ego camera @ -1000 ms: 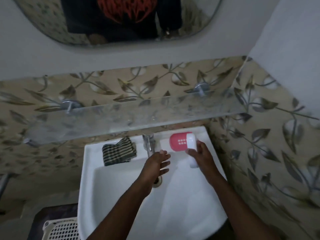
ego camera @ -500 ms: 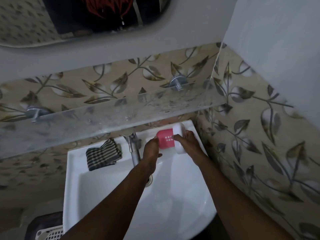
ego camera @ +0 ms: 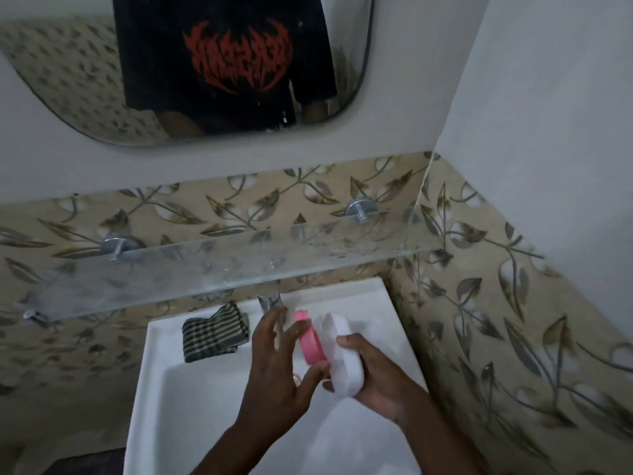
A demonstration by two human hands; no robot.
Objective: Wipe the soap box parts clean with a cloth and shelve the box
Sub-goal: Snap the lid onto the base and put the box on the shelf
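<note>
Over the white sink [ego camera: 164, 389], below the glass shelf [ego camera: 239, 269], the right hand [ego camera: 373, 378] grips the white box [ego camera: 342, 354]. The left hand [ego camera: 277, 365], fingers spread, pinches the pink tray [ego camera: 310, 337]. The striped cloth [ego camera: 212, 332] lies on the sink's rim.
</note>
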